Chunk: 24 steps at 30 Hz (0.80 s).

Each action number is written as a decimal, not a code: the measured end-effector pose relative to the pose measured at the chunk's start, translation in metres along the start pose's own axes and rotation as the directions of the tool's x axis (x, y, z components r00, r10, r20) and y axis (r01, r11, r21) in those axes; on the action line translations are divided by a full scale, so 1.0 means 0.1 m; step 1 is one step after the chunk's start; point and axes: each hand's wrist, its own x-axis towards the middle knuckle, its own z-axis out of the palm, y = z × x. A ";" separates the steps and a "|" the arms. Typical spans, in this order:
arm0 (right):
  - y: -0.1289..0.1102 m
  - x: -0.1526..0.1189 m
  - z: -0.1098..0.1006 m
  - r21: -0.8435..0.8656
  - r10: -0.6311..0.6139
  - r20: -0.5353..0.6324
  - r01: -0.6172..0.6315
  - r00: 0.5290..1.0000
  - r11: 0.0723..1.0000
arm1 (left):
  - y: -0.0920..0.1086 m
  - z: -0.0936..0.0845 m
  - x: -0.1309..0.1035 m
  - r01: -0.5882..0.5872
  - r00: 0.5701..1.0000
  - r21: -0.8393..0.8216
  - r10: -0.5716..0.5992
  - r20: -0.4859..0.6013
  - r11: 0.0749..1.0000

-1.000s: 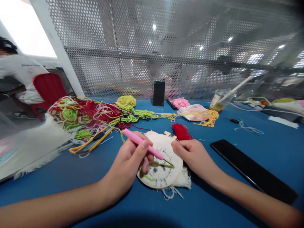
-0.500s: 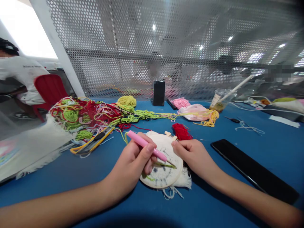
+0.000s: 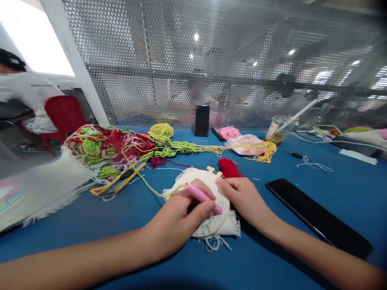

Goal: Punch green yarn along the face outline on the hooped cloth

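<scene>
A pink punch needle pen (image 3: 201,195) is gripped in my left hand (image 3: 184,213), low over the white cloth in a round hoop (image 3: 193,175). Its metal tip is out of sight at the cloth. Light green yarn (image 3: 145,182) runs from the pen's upper end back toward the yarn pile. My right hand (image 3: 242,195) pinches the hoop's upper right edge beside its wooden screw blocks. Frayed threads hang below the hoop. Just behind it lies a red yarn bundle (image 3: 229,168).
Tangled yarn (image 3: 116,146) and a yellow cutter (image 3: 119,181) are at left, near a fringed cloth (image 3: 57,181). At right lies a black phone (image 3: 317,215); a drink cup (image 3: 275,129) stands behind it. Another phone (image 3: 202,120) stands upright at the back. A person sits far left.
My left hand and the pink pen have moved right over the hoop, hiding the green stitches and the metal tip. The green yarn now stretches visibly across the table. My right hand keeps its hold.
</scene>
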 end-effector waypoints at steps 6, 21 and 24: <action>0.02 0.03 -0.02 0.000 -0.025 0.044 0.025 0.999 1.000 | -0.02 -0.05 -0.02 -0.018 0.999 -0.168 0.012 -0.038 0.986; 0.07 0.04 -0.01 -0.027 -0.025 0.041 0.026 0.999 0.999 | -0.08 -0.09 -0.01 -0.141 0.986 -0.281 0.110 -0.122 0.949; 0.07 0.04 -0.01 -0.022 -0.028 0.038 0.029 0.999 0.999 | -0.10 -0.10 -0.02 -0.155 0.984 -0.301 0.120 -0.134 0.941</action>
